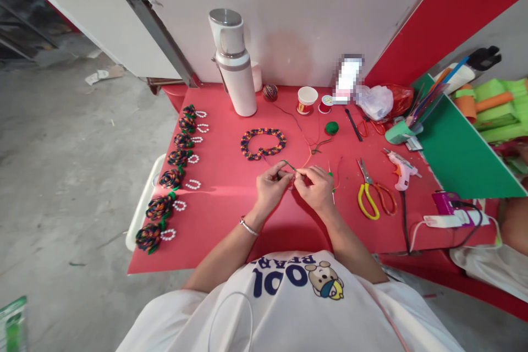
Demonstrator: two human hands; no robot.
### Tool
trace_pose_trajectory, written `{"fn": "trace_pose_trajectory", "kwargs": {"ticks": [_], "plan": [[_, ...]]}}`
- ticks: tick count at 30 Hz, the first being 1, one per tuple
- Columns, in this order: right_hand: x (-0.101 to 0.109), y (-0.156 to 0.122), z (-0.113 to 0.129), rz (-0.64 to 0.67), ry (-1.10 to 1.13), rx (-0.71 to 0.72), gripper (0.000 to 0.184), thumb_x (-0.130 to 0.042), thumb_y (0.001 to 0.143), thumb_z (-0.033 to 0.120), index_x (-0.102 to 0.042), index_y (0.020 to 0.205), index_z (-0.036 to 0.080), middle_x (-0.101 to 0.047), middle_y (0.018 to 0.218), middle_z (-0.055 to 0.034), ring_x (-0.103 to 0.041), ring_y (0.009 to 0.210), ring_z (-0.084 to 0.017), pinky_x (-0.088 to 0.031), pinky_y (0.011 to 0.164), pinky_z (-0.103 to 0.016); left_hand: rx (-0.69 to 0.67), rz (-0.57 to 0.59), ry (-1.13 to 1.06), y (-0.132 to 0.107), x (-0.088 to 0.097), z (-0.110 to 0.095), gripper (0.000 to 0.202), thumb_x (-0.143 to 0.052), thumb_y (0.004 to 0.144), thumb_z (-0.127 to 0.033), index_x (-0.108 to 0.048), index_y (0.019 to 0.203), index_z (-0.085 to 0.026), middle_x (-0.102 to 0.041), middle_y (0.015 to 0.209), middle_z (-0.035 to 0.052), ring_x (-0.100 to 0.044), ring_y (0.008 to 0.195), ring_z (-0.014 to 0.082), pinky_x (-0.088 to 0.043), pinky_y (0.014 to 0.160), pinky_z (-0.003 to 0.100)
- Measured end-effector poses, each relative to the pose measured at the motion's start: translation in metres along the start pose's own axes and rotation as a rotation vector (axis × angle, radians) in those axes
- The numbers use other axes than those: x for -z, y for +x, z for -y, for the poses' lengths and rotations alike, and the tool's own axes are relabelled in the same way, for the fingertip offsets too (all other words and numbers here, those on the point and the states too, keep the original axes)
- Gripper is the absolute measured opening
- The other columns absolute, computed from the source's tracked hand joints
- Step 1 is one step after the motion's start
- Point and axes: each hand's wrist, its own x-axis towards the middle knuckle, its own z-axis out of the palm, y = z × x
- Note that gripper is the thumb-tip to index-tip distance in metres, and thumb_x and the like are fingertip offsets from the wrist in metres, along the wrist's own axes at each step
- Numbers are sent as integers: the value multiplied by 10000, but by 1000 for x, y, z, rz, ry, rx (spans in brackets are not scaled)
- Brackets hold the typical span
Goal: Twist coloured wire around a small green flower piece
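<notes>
Over the red worktop (pixel 223 220), left hand (pixel 271 186) and right hand (pixel 315 187) sit close together, the fingers (pixel 307 175) of both pinching a strand of green yarn (pixel 290 165) between them. From there, a multicoloured braided loop (pixel 264 131) lies at eleven o'clock, a green ball (pixel 331 128) at one, scissors (pixel 368 180) at three, and yarn flowers (pixel 177 157) at nine.

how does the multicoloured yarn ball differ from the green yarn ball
Colour: the multicoloured yarn ball mixes dark and bright strands, while the green yarn ball is one plain green.
Size: the multicoloured ball looks a little bigger than the green one.
Place: the multicoloured ball sits toward the back, near the white flask; the green ball lies farther right and forward.
Both rest on the red tabletop.
</notes>
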Motion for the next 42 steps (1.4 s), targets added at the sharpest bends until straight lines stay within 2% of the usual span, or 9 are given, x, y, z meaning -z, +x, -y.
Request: {"fn": "trace_pose_trajectory", "kwargs": {"ticks": [7,13,18,21,24,27,32,36,42], "plan": [[3,0,-4,-18,283,-304,214,-623,957,361,-781,947,217,-726,780,-33,-613,634,-154,-496,607,-280,-15,18,-29,2,2,1,662,-933,572,-335,-739,1166,-115,-718,640,-6,-644,554,129,-545,604,269],[-7,3,-11,110,469,-324,270,-684,913,471,-780,856,225,-738,897,-54,-698,791,-181,-555,662,-281,-61,22,72,0,1,2,566,-914,611,-306,-761,1124,-122,-684,613,-42,-598,550,92,-512,592,225],[-7,3,-23,183,702,-591,353,-676,901,557,-742,834,216,-667,630,4,-578,511,-136,-456,464,-244,-38,30,124,0,2,1,478,-889,654,-320,-776,1085,-147,-765,717,17,-676,619,138,-543,586,241],[-2,3,-27,203,728,-620,378,-677,892,589,-709,814,221,-682,656,5,-548,503,-119,-428,466,-227,3,31,145,0,2,-1,523,-889,647,-358,-768,1104,-134,-753,710,21,-667,555,143,-517,496,236],[3,4,-32,292,639,-557,370,-633,932,571,-701,814,227,-705,695,-1,-566,541,-126,-455,540,-240,25,7,176,1,3,-3,540,-854,691,-392,-754,1138,-106,-686,613,-16,-552,412,102,-443,399,225],[9,3,-42,356,319,-431,274,-594,982,437,-738,868,234,-751,778,-31,-665,694,-178,-502,690,-286,-27,-17,211,2,6,-4,461,-825,724,-353,-768,1106,-102,-630,545,-45,-529,412,85,-458,448,217],[11,1,-54,138,-169,-354,236,-575,986,321,-781,1035,216,-763,1073,-129,-706,974,-278,-531,841,-378,-129,2,283,4,10,3,402,-756,774,-277,-781,1150,-138,-760,730,15,-706,655,141,-569,703,279],[8,5,-43,60,119,-231,294,-547,1012,334,-764,1185,238,-752,1193,-116,-706,1093,-254,-548,966,-382,-241,113,432,-1,11,0,230,-745,788,-243,-823,991,-168,-799,808,60,-727,738,175,-563,753,297],[8,4,-28,389,483,-59,381,-536,1037,358,-679,1387,307,-757,1282,-69,-717,1151,-214,-568,972,-353,-358,385,456,-13,9,-20,251,-741,852,-379,-781,728,-165,-708,629,52,-572,558,138,-439,572,267]]}}
